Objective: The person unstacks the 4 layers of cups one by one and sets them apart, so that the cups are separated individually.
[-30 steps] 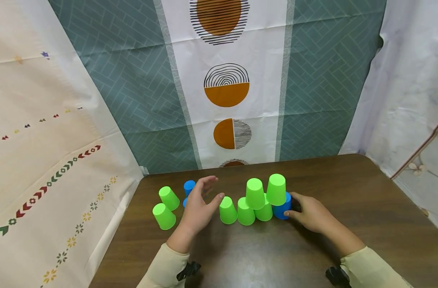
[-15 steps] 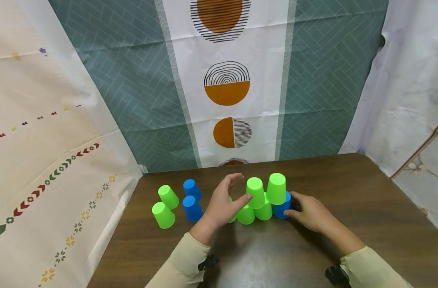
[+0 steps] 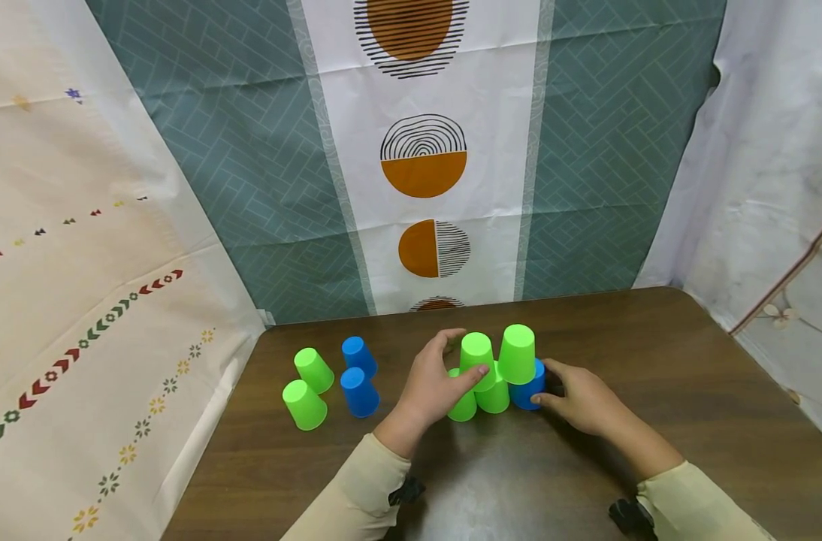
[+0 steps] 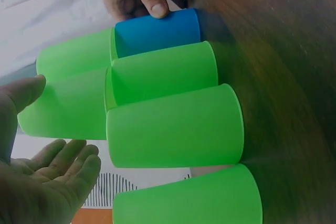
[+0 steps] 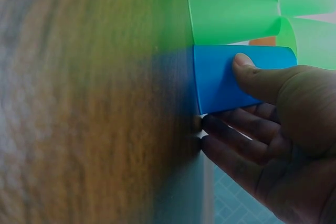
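Upturned cups form a small stack on the brown table (image 3: pixel 654 391). The bottom row has green cups (image 3: pixel 495 398) and a blue cup (image 3: pixel 527 391) at its right end. Two green cups (image 3: pixel 517 353) stand on top. My left hand (image 3: pixel 431 383) is at the stack's left end with fingers spread; its thumb touches the upper left green cup (image 3: pixel 476 355), and it hides the leftmost bottom cup. In the left wrist view the left hand (image 4: pixel 42 182) is open beside the green cups (image 4: pixel 173 129). My right hand (image 3: pixel 576 398) holds the blue cup (image 5: pixel 215 82), thumb on its side.
Left of the stack stand two loose green cups (image 3: pixel 304 404) and two loose blue cups (image 3: pixel 360 391), all upturned. Patterned cloth hangs behind and to both sides of the table. The table's left edge (image 3: pixel 231 421) runs close to the loose cups.
My left hand moved right from beside the loose blue cups to the stack's left end, covering the leftmost green cup. The right hand stayed on the blue cup.
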`<state>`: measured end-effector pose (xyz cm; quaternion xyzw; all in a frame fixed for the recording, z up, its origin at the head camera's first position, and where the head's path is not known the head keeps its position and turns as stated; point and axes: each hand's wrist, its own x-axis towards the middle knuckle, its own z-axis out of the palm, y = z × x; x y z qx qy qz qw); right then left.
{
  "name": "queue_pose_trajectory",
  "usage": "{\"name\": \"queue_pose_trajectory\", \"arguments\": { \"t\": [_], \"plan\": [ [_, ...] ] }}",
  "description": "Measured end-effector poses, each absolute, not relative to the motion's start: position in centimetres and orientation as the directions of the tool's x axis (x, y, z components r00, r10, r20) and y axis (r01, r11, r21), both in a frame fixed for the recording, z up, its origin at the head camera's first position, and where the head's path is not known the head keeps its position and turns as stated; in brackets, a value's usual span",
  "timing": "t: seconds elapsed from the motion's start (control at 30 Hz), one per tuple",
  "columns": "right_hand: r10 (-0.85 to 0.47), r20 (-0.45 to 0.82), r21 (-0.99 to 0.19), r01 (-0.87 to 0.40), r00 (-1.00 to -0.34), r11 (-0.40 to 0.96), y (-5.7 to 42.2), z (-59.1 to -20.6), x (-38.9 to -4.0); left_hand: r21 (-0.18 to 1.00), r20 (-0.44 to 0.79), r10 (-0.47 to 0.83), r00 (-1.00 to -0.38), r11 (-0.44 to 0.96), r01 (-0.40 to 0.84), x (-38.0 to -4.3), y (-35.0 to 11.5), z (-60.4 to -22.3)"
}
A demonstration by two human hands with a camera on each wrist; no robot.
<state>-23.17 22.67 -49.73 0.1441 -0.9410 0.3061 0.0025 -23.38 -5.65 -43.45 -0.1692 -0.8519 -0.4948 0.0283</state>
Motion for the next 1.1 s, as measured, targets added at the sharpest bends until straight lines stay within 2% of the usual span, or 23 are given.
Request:
{"name": "queue_pose_trajectory", "arguments": {
  "t": [0.63, 1.1],
  "plan": [
    [-0.277, 0.097, -0.577, -0.281, -0.956, 0.767, 22.7, -49.7, -23.2, 0.812, 0.205, 0.247, -0.947, 0.498, 0.305, -23.4, -5.3, -43.9],
    [-0.27, 0.083, -0.58, -0.267, -0.959, 0.769, 22.7, -49.7, -23.1, 0.861, 0.259, 0.202, -0.944, 0.395, 0.321, -22.6, -6.2, -42.7]
  ]
}}
